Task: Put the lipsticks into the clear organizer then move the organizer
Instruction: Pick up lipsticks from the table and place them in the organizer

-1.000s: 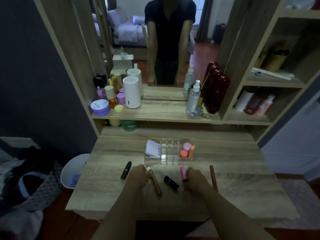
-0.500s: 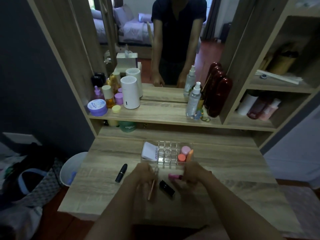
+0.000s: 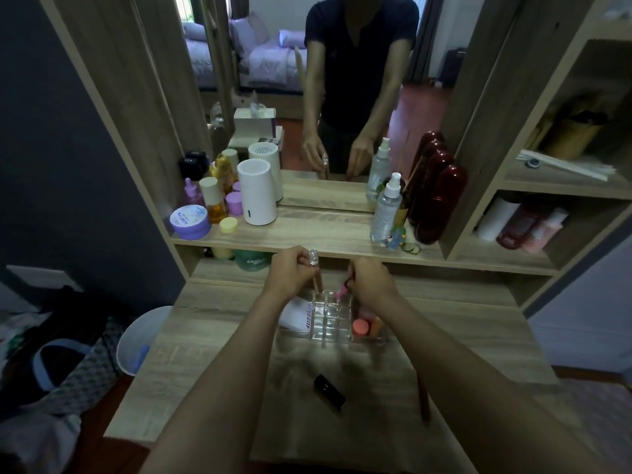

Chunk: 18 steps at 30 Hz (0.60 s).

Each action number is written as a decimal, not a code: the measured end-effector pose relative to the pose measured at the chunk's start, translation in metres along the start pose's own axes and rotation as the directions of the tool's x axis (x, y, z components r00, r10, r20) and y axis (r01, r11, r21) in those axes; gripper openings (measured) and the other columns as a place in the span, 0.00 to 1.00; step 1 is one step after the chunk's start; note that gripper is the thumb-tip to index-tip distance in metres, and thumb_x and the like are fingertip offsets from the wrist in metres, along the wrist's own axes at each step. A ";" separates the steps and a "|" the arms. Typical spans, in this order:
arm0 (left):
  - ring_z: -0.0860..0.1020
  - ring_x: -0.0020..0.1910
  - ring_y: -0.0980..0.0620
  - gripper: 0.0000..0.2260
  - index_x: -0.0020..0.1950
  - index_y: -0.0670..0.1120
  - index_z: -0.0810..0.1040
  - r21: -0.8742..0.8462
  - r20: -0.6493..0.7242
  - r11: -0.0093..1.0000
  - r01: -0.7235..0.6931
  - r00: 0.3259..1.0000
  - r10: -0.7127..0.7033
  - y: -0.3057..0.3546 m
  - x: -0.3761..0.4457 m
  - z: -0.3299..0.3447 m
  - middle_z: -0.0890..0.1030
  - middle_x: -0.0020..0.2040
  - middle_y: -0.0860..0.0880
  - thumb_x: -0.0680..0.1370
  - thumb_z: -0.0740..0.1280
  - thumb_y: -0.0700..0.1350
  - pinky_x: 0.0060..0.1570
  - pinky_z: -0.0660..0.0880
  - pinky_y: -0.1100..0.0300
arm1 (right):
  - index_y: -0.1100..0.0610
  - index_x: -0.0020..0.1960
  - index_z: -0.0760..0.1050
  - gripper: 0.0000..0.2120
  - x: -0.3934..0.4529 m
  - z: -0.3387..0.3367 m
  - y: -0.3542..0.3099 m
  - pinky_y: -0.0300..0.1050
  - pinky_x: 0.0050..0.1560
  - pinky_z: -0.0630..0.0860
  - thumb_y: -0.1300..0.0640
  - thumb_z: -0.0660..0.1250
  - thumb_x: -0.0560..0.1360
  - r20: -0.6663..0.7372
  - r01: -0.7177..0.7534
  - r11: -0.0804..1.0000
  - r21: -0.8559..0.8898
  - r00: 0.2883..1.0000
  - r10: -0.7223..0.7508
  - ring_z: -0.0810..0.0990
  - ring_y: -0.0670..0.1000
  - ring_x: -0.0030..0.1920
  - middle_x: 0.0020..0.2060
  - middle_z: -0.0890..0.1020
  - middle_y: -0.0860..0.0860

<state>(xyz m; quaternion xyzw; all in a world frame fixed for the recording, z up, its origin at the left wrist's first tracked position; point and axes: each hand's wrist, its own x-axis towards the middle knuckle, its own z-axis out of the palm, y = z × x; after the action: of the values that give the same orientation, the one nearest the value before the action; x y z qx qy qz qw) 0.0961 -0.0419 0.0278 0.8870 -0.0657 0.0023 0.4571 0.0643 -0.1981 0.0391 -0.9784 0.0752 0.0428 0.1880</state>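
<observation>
The clear organizer (image 3: pixel 330 325) stands on the wooden desk, with a white packet at its left end and pink and orange tubes at its right. My left hand (image 3: pixel 290 273) holds a slim gold lipstick (image 3: pixel 315 268) upright over the organizer's back-left cells. My right hand (image 3: pixel 371 280) grips a pink lipstick (image 3: pixel 342 291), its tip down at the back row of cells. A black lipstick (image 3: pixel 329 391) lies on the desk nearer to me. A thin reddish-brown lip pencil (image 3: pixel 423 396) lies by my right forearm. The other black lipstick is hidden from view.
A shelf (image 3: pixel 307 234) just behind the organizer carries jars, bottles, a white cylinder (image 3: pixel 256 193) and a spray bottle (image 3: pixel 386 208), with a mirror behind. A white bin (image 3: pixel 142 340) stands on the floor left of the desk. Side shelves rise at the right.
Both hands lifted the gold and pink lipsticks off the desk and carried them forward over the organizer. The camera has moved closer and tilted.
</observation>
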 end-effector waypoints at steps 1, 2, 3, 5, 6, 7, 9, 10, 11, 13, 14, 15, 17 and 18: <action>0.75 0.35 0.54 0.06 0.46 0.37 0.81 0.008 0.001 1.000 0.000 1.000 0.000 -0.002 0.001 0.003 0.79 0.37 0.47 0.70 0.70 0.35 0.29 0.69 0.78 | 0.61 0.53 0.76 0.07 0.002 0.004 0.000 0.51 0.51 0.77 0.63 0.66 0.75 -0.006 0.012 1.000 -0.010 1.000 -0.013 0.80 0.61 0.55 0.53 0.81 0.60; 0.75 0.35 0.55 0.06 0.46 0.38 0.81 0.017 0.000 1.000 0.002 1.000 -0.002 -0.005 0.003 0.005 0.80 0.38 0.48 0.70 0.70 0.35 0.28 0.69 0.79 | 0.61 0.53 0.76 0.07 0.003 0.007 0.001 0.52 0.51 0.77 0.64 0.65 0.75 -0.003 0.021 1.000 -0.020 1.000 -0.021 0.80 0.61 0.54 0.53 0.81 0.60; 0.76 0.35 0.55 0.06 0.46 0.38 0.81 0.025 0.002 1.000 0.012 1.000 -0.012 -0.006 0.004 0.008 0.80 0.38 0.48 0.70 0.70 0.35 0.28 0.69 0.78 | 0.61 0.53 0.76 0.08 0.005 0.010 0.002 0.52 0.51 0.77 0.64 0.65 0.75 0.003 0.029 0.999 -0.026 1.000 -0.029 0.80 0.61 0.54 0.53 0.81 0.60; 0.76 0.35 0.54 0.06 0.45 0.39 0.81 0.030 0.007 0.999 0.029 1.000 -0.029 -0.011 0.005 0.013 0.80 0.38 0.48 0.69 0.70 0.35 0.27 0.69 0.79 | 0.61 0.52 0.76 0.07 0.009 0.014 0.004 0.54 0.52 0.79 0.64 0.65 0.74 0.018 0.038 0.999 -0.022 0.999 -0.038 0.80 0.61 0.54 0.52 0.82 0.60; 0.76 0.34 0.54 0.06 0.45 0.40 0.81 0.031 0.017 0.999 0.038 0.999 -0.039 -0.014 0.005 0.015 0.80 0.38 0.48 0.69 0.69 0.34 0.27 0.69 0.79 | 0.61 0.52 0.76 0.07 0.011 0.016 0.005 0.55 0.52 0.79 0.64 0.65 0.74 0.025 0.041 0.999 -0.018 0.999 -0.041 0.80 0.61 0.53 0.51 0.82 0.60; 0.77 0.34 0.54 0.06 0.45 0.41 0.80 0.039 0.033 0.998 0.050 0.998 -0.052 -0.015 0.005 0.016 0.81 0.38 0.48 0.70 0.69 0.34 0.26 0.70 0.78 | 0.61 0.51 0.76 0.06 0.013 0.017 0.006 0.55 0.52 0.79 0.64 0.65 0.74 0.032 0.046 0.999 -0.013 0.998 -0.046 0.81 0.61 0.53 0.51 0.82 0.59; 0.77 0.36 0.53 0.06 0.46 0.40 0.80 0.069 0.063 0.996 0.062 0.996 -0.066 -0.017 0.006 0.021 0.82 0.39 0.46 0.70 0.69 0.35 0.30 0.69 0.74 | 0.60 0.50 0.76 0.06 0.017 0.019 0.006 0.56 0.53 0.79 0.64 0.66 0.74 0.047 0.060 0.998 -0.013 0.997 -0.059 0.81 0.60 0.52 0.50 0.82 0.59; 0.77 0.37 0.53 0.06 0.46 0.40 0.80 0.082 0.074 0.994 0.066 0.995 -0.072 -0.019 0.007 0.023 0.82 0.39 0.45 0.70 0.69 0.35 0.34 0.69 0.69 | 0.60 0.50 0.76 0.05 0.018 0.020 0.006 0.55 0.52 0.79 0.63 0.66 0.74 0.057 0.070 0.997 -0.015 0.996 -0.069 0.81 0.60 0.52 0.50 0.82 0.59; 0.76 0.37 0.52 0.06 0.47 0.40 0.80 0.096 0.081 0.993 0.073 0.993 -0.081 -0.019 0.008 0.025 0.81 0.38 0.46 0.70 0.69 0.35 0.36 0.70 0.65 | 0.60 0.49 0.76 0.05 0.020 0.021 0.006 0.54 0.51 0.78 0.63 0.67 0.73 0.067 0.081 0.997 -0.018 0.995 -0.080 0.80 0.60 0.51 0.50 0.82 0.59; 0.76 0.37 0.51 0.06 0.47 0.40 0.79 0.118 0.097 0.989 0.086 0.991 -0.098 -0.021 0.009 0.029 0.79 0.37 0.47 0.70 0.69 0.35 0.39 0.72 0.60 | 0.59 0.49 0.76 0.06 0.023 0.024 0.005 0.51 0.48 0.76 0.63 0.67 0.73 0.098 0.101 0.995 -0.024 0.990 -0.098 0.80 0.59 0.51 0.49 0.82 0.58; 0.76 0.38 0.50 0.06 0.46 0.40 0.79 0.120 0.110 0.989 0.088 0.989 -0.101 -0.022 0.009 0.031 0.78 0.37 0.47 0.70 0.68 0.34 0.41 0.74 0.57 | 0.59 0.50 0.76 0.06 0.025 0.027 0.004 0.50 0.47 0.75 0.63 0.67 0.73 0.120 0.111 0.993 -0.032 0.987 -0.107 0.81 0.58 0.51 0.49 0.82 0.58; 0.77 0.39 0.50 0.06 0.46 0.40 0.79 0.123 0.123 0.988 0.090 0.987 -0.105 -0.023 0.009 0.033 0.78 0.37 0.47 0.70 0.68 0.34 0.43 0.76 0.54 | 0.59 0.52 0.77 0.07 0.026 0.029 0.004 0.49 0.47 0.75 0.63 0.67 0.74 0.143 0.121 0.992 -0.042 0.983 -0.114 0.81 0.58 0.50 0.49 0.82 0.57; 0.77 0.40 0.49 0.07 0.47 0.40 0.79 0.144 0.135 0.985 0.091 0.985 -0.110 -0.025 0.008 0.038 0.80 0.39 0.45 0.70 0.69 0.34 0.46 0.77 0.53 | 0.60 0.54 0.79 0.09 0.028 0.034 0.002 0.51 0.51 0.77 0.63 0.67 0.75 0.183 0.133 0.989 -0.060 0.976 -0.120 0.81 0.58 0.51 0.50 0.83 0.58; 0.78 0.40 0.48 0.07 0.47 0.40 0.79 0.154 0.135 0.984 0.089 0.985 -0.110 -0.027 0.008 0.040 0.81 0.40 0.44 0.70 0.69 0.34 0.46 0.77 0.54 | 0.60 0.55 0.79 0.09 0.029 0.036 0.002 0.52 0.53 0.78 0.63 0.67 0.75 0.194 0.140 0.988 -0.071 0.973 -0.124 0.81 0.59 0.52 0.51 0.83 0.59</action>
<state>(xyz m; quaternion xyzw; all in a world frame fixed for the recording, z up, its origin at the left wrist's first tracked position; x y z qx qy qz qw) 0.1054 -0.0598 -0.0165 0.9183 -0.0536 -0.0795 0.3841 0.0903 -0.1903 0.0020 -0.9798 -0.0100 0.1260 0.1552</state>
